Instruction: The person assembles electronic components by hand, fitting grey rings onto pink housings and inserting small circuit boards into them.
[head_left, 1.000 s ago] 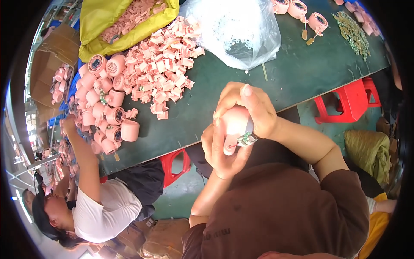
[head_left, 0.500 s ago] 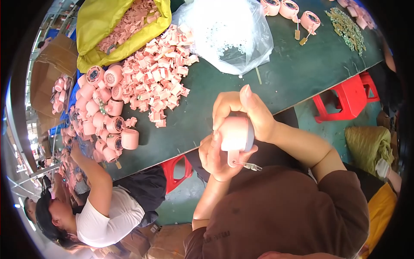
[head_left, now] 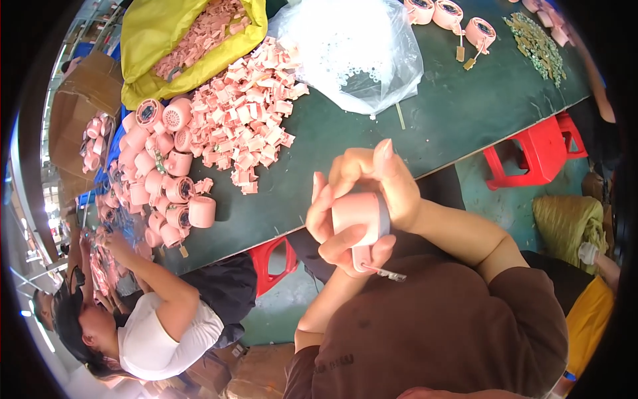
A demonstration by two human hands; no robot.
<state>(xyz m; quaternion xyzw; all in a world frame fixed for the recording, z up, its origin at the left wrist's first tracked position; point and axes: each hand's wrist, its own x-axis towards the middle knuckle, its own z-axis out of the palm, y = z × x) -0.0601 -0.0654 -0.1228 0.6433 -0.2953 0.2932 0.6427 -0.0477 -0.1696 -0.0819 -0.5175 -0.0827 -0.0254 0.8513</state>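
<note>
Between my hands, in front of my chest, is a pink round fan housing (head_left: 351, 211) with a grey rim on its right side. From its short stem hang thin wires with a small pale piece (head_left: 391, 274) at the end. My left hand (head_left: 337, 245) wraps round the housing from the left and below, with fingers across its front. My right hand (head_left: 393, 183) curls round its top and right side, thumb pointing up. The palm sides and whatever lies inside the housing are hidden.
On the green table (head_left: 266, 206) lie a heap of small pink plastic parts (head_left: 242, 113), a pile of pink housings (head_left: 166, 166), a yellow sack (head_left: 149, 50) and a clear bag (head_left: 359, 60). Red stools (head_left: 531, 156) stand beyond the edge. A person in white (head_left: 159, 332) works at left.
My left fingers have shifted on the housing, one now lying across its front. The housing has turned slightly and dropped a little. The person at left has moved an arm.
</note>
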